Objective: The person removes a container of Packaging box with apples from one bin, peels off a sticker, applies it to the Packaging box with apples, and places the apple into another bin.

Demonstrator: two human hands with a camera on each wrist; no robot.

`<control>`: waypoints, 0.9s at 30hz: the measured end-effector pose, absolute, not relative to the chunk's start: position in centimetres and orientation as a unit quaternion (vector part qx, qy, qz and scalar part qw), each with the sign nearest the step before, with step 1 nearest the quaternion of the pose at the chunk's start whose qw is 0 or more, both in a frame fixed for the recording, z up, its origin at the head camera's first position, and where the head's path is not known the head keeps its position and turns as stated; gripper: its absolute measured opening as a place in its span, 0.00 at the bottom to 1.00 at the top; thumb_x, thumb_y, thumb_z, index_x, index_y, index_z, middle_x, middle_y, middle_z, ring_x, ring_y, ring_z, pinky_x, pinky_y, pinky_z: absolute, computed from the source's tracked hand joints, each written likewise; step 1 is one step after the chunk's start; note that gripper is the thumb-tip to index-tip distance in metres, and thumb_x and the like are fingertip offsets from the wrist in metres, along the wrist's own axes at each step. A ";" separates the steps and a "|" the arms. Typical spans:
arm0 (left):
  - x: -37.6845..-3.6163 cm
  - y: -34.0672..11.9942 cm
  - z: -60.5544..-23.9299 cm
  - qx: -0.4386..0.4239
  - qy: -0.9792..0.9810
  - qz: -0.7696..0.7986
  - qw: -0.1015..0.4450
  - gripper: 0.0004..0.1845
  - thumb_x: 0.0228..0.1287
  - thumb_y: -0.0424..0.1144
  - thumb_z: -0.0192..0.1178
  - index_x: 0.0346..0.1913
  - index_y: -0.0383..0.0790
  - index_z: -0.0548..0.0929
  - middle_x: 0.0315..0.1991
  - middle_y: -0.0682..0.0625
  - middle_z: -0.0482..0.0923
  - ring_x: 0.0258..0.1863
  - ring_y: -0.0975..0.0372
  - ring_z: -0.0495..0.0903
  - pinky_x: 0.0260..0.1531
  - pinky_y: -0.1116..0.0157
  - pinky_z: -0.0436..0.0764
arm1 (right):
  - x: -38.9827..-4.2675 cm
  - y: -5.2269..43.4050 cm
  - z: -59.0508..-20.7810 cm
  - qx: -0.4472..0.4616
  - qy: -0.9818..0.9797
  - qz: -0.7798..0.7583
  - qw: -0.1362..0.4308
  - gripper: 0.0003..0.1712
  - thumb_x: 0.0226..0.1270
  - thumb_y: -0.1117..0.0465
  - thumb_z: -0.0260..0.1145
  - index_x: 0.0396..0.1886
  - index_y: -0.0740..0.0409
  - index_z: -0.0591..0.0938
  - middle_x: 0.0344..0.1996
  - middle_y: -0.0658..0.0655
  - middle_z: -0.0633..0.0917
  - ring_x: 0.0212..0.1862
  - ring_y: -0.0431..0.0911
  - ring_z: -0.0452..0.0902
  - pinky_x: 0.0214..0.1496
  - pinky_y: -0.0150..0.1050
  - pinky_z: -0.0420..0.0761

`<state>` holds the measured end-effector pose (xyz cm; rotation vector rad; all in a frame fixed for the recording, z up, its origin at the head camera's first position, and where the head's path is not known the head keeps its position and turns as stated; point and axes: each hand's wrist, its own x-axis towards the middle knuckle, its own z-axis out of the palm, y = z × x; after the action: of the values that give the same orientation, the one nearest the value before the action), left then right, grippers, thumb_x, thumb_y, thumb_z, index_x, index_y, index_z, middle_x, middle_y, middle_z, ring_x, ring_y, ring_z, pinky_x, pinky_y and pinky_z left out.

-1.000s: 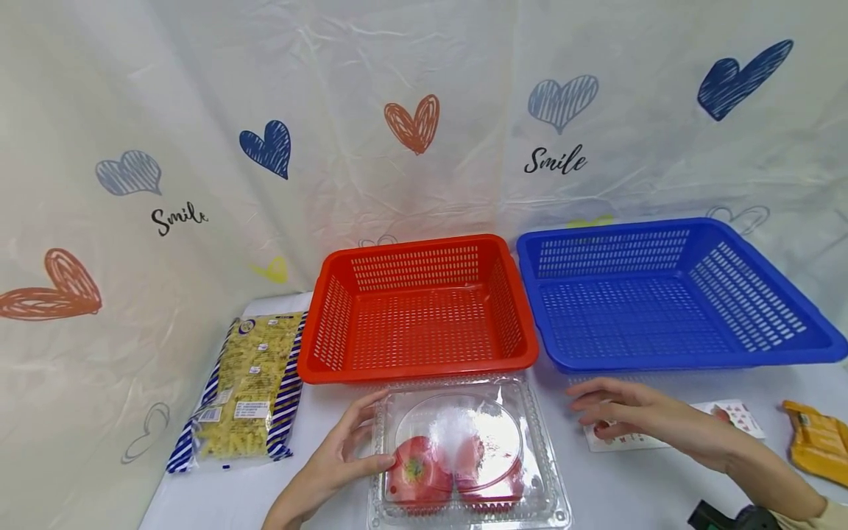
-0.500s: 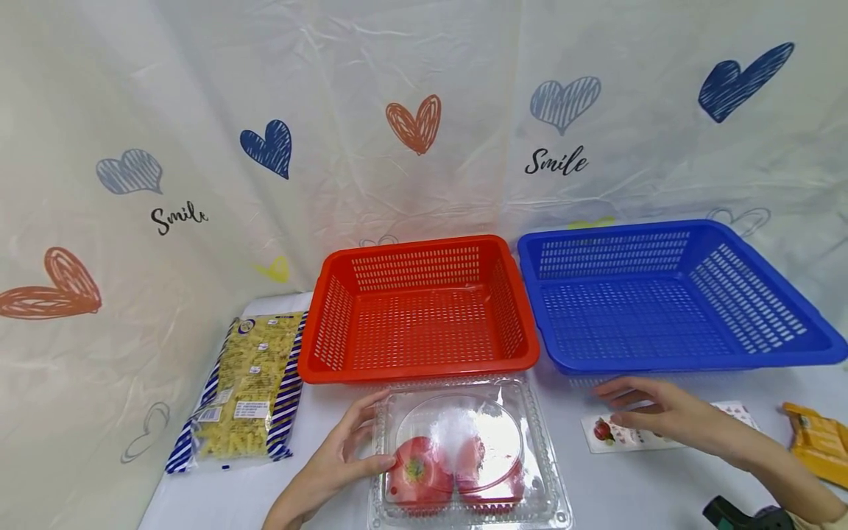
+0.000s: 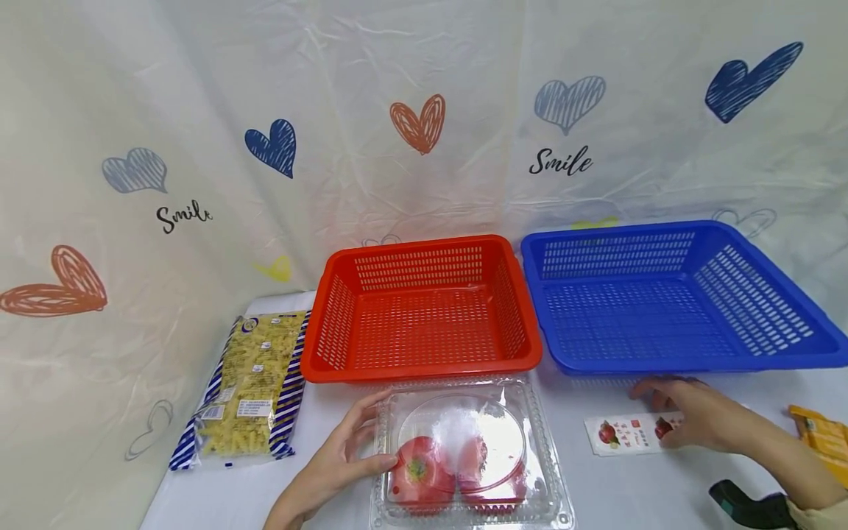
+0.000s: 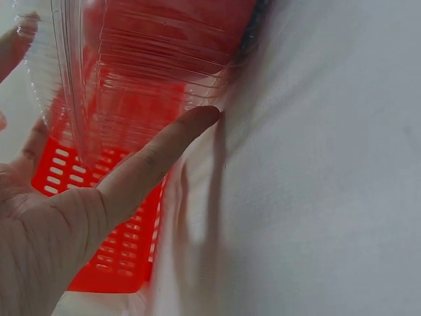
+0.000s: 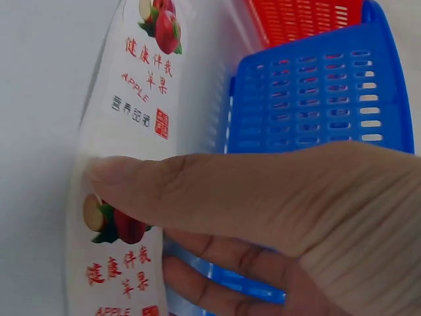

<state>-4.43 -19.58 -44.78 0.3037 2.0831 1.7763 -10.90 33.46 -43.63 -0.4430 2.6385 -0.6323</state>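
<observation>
Pinching label strip (image 3: 626, 434) with right hand (image 3: 702, 418); touching clear box (image 3: 464, 434) with left hand (image 3: 329, 464) spread. Could crease strip by over-squeezing, or skid box by nudging sideways.

The white tabletop (image 3: 616, 493) carries a red basket (image 3: 424, 374) and, just beside it at the back, a blue basket (image 3: 689, 366). On the left lies a striped pasta bag (image 3: 255, 383), while a clear plastic box (image 3: 545, 442) sits before the red basket. Toward the right I see an apple-printed label strip (image 3: 623, 436) and, farther along, an orange packet (image 3: 821, 434).
</observation>
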 end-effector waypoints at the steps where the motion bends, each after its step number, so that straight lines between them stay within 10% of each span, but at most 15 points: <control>1: -4.4 -19.5 -44.8 0.110 0.742 0.633 0.193 0.42 0.69 0.38 0.70 0.80 0.60 0.62 0.78 0.41 0.57 0.77 0.39 0.57 0.74 0.37 0.61 | -10.9 33.5 -43.6 -0.157 0.941 -0.224 0.197 0.31 0.44 0.68 0.86 0.50 0.64 0.82 0.38 0.51 0.80 0.41 0.48 0.76 0.40 0.42 0.80; 27: -4.6 -19.6 -44.8 0.112 0.742 0.633 0.191 0.41 0.70 0.38 0.70 0.80 0.60 0.62 0.78 0.41 0.57 0.77 0.39 0.57 0.74 0.36 0.60 | -11.1 33.7 -43.3 -0.143 0.929 -0.255 0.225 0.24 0.48 0.71 0.84 0.34 0.58 0.75 0.32 0.50 0.75 0.35 0.44 0.69 0.35 0.36 0.70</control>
<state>-4.61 -19.59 -44.85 0.3138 2.0839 1.7780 -11.09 33.69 -43.33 -0.3950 2.5635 -0.7035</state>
